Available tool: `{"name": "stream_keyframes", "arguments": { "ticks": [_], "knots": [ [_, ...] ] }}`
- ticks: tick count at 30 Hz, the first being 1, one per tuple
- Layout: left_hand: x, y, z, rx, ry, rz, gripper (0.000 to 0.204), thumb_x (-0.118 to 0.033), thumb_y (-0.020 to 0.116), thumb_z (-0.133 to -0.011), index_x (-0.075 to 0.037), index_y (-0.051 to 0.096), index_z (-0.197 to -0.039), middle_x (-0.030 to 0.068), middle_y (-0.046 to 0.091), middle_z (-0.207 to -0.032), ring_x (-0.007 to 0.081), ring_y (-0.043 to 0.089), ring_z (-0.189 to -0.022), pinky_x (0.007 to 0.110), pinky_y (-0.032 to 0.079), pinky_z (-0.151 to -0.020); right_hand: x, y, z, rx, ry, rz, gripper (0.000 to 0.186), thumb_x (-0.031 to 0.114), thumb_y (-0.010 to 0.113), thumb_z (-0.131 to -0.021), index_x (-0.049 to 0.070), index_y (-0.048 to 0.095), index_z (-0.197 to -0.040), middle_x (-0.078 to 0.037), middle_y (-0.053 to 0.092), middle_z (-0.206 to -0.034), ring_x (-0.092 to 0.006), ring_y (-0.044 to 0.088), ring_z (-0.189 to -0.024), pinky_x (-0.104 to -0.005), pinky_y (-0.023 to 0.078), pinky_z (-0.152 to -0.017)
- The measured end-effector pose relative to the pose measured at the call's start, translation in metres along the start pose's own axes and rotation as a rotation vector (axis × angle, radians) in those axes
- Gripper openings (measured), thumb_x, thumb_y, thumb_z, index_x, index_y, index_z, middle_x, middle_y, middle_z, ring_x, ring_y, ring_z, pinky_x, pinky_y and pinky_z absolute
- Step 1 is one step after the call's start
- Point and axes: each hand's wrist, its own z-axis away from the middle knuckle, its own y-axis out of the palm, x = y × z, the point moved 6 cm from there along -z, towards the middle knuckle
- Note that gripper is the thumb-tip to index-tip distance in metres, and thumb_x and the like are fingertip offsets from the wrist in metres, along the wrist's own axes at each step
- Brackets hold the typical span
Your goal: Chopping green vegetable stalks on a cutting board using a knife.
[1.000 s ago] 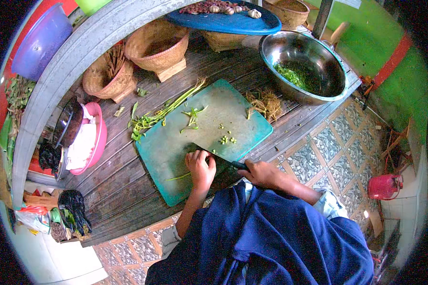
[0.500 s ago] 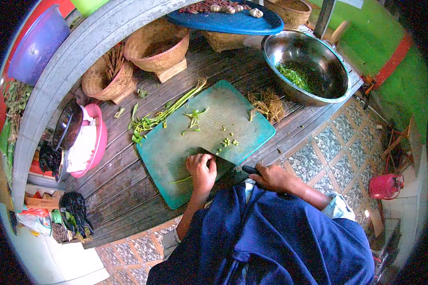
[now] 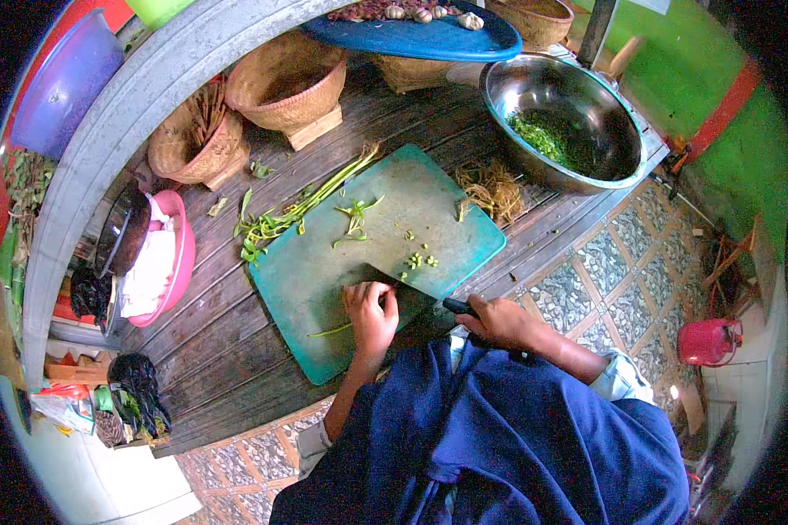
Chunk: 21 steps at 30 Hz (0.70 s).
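Observation:
My right hand [image 3: 499, 321] is closed round the black handle of a knife [image 3: 458, 306], its blade pointing left over the near edge of the green cutting board [image 3: 293, 284]. Beside the blade, the curled fingers of my left hand [image 3: 371, 315] press a green stem [image 3: 331, 332] to the board, its thin end showing on the left. Small chopped green pieces [image 3: 416, 262] lie just beyond the blade. Farther off on the board rests a leafy sprig [image 3: 355, 220]. Long green stalks [image 3: 324, 194] with leaves lie along the board's far left edge.
Dry trimmed roots [image 3: 492, 194] lie right of the board. Beyond them stands a steel bowl [image 3: 617, 114] containing chopped greens. Woven baskets [image 3: 284, 96], a blue tray [image 3: 394, 39] with garlic, and a pink basin [image 3: 185, 254] surround the wooden table [image 3: 219, 350].
The knife blade and right hand have shifted very slightly; more of the blade shows beside my left hand. My left hand stays in place.

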Motion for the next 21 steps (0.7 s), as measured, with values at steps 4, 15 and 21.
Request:
{"name": "stream_keyframes", "arguments": {
  "ticks": [4, 15, 21],
  "knots": [
    [-0.001, -0.002, -0.001, -0.013, 0.04, -0.05, 0.01, -0.009, 0.064, -0.074, -0.008, 0.054, -0.077, 0.0097, 0.056, -0.078, 0.0327, 0.051, -0.082, 0.045, 0.038, -0.081, 0.004, 0.002, 0.005, -0.01, -0.034, 0.027, 0.05, 0.048, 0.046, -0.092, 0.0, 0.046, -0.108, -0.029, 0.06, -0.07, -0.0479, 0.061, -0.069, -0.0561, 0.049, -0.06],
    [-0.005, -0.006, 0.0, 0.037, 0.002, -0.085, 0.008, -0.012, 0.063, -0.074, -0.009, 0.057, -0.079, 0.0091, 0.057, -0.08, 0.032, 0.051, -0.085, 0.047, 0.037, -0.088, 0.009, 0.01, -0.013, 0.005, -0.032, 0.022, 0.047, 0.046, 0.047, -0.092, 0.0, 0.049, -0.103, -0.029, 0.061, -0.072, -0.0478, 0.061, -0.071, -0.0552, 0.049, -0.062],
    [0.003, -0.007, 0.006, -0.016, -0.034, 0.008, 0.008, -0.01, 0.064, -0.074, -0.009, 0.057, -0.079, 0.0084, 0.057, -0.081, 0.0311, 0.052, -0.085, 0.046, 0.037, -0.085, 0.016, -0.015, 0.006, -0.025, 0.037, 0.042, 0.04, 0.042, 0.05, -0.093, 0.002, 0.053, -0.096, -0.027, 0.06, -0.069, -0.0458, 0.061, -0.066, -0.0534, 0.049, -0.06]
  ]
}}
